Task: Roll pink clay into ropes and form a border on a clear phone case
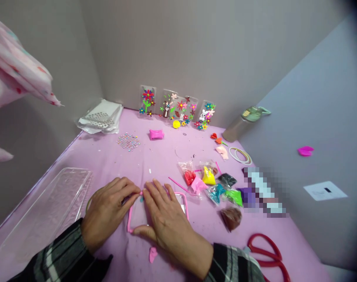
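Note:
A clear rectangular case [183, 201], shaped like a phone case, lies on the table with a pink clay strip [129, 217] along its edges. At its upper left corner my left hand [109, 209] pinches the strip between thumb and fingertips. My right hand [166, 217] rests flat across the case, fingers stretched out and thumb along the lower edge, hiding much of it. Just below the case is a small lump of pink clay [152, 254]. Thin pink clay strands [178, 183] lie above and to the right.
Bags of coloured clay [216, 193] lie right of my hands, near red scissors [265, 250]. A clear tray [49, 211] is at left. Decorated clear cases [147, 102] lean on the back wall. A bottle [240, 125] stands back right; loose gems [129, 141] lie back left.

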The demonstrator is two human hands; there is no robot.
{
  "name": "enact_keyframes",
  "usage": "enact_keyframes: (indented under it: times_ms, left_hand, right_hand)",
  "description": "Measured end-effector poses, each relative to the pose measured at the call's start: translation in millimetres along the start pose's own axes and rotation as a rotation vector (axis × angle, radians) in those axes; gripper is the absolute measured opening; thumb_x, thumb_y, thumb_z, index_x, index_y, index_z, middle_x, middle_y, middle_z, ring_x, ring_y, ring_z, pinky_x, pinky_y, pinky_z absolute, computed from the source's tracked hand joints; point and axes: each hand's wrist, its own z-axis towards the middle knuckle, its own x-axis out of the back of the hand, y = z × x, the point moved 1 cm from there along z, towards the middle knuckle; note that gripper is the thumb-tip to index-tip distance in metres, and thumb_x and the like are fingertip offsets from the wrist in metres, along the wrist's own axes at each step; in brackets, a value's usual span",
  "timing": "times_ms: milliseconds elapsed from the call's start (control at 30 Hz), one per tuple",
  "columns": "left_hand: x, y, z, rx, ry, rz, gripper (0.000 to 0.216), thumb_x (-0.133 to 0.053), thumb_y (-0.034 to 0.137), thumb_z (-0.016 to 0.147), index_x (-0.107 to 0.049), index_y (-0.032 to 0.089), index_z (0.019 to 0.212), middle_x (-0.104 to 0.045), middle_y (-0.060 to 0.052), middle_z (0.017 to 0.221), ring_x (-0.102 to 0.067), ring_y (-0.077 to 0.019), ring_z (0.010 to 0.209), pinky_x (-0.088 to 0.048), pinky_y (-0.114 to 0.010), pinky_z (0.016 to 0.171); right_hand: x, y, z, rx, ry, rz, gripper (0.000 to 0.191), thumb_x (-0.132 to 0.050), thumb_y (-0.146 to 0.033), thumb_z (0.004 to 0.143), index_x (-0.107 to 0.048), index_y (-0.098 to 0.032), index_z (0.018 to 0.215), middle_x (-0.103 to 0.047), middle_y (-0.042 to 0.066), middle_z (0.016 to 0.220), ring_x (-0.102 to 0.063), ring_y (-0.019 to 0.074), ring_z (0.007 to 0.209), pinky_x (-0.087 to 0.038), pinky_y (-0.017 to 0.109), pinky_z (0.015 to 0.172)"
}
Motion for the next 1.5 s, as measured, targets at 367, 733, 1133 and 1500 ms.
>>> enact_keyframes:
  times_ms: [367, 733, 1133, 1500]
  left_hand:
    - [0, -2, 0, 0.046, 0.022, -0.052, 0.025, -0.056, 0.046, 0.098, -0.071, 0.027, 0.099, -0.07, -0.002, 0.098, -0.062, -0.0218, 0.095, -0.044, -0.034, 0.086]
    - [-2, 5, 1, -0.007, 0.04, -0.056, 0.019, -0.059, 0.041, 0.098, -0.074, 0.029, 0.1, -0.07, 0.0, 0.094, -0.062, -0.0202, 0.091, -0.044, -0.031, 0.081]
    - [-3, 7, 0, -0.04, 0.039, -0.008, 0.017, -0.058, 0.036, 0.099, -0.072, 0.026, 0.098, -0.069, 0.0, 0.093, -0.06, -0.0197, 0.09, -0.042, -0.033, 0.081]
    - [-1, 3, -1, -0.01, 0.024, 0.003, 0.021, -0.055, 0.041, 0.1, -0.07, 0.026, 0.102, -0.068, 0.0, 0.098, -0.06, -0.0209, 0.094, -0.043, -0.036, 0.085]
  right_hand:
    - [1, 0, -1, 0.002, 0.017, 0.016, 0.085, -0.059, -0.062, 0.094, -0.038, -0.008, 0.156, -0.04, 0.021, 0.161, -0.03, 0.0347, 0.154, -0.032, 0.059, 0.124]
    - [6, 2, -8, -0.023, 0.02, -0.038, 0.076, -0.055, -0.059, 0.098, -0.046, -0.003, 0.149, -0.044, 0.021, 0.158, -0.036, 0.0374, 0.151, -0.037, 0.061, 0.121]
    - [1, -2, -8, -0.008, 0.027, -0.088, 0.079, -0.054, -0.061, 0.098, -0.045, -0.002, 0.15, -0.045, 0.021, 0.158, -0.036, 0.0365, 0.15, -0.037, 0.06, 0.121]
    - [-1, -1, -6, 0.013, 0.035, -0.163, 0.087, -0.047, -0.069, 0.096, -0.04, -0.005, 0.153, -0.043, 0.019, 0.16, -0.033, 0.0349, 0.152, -0.037, 0.058, 0.122]
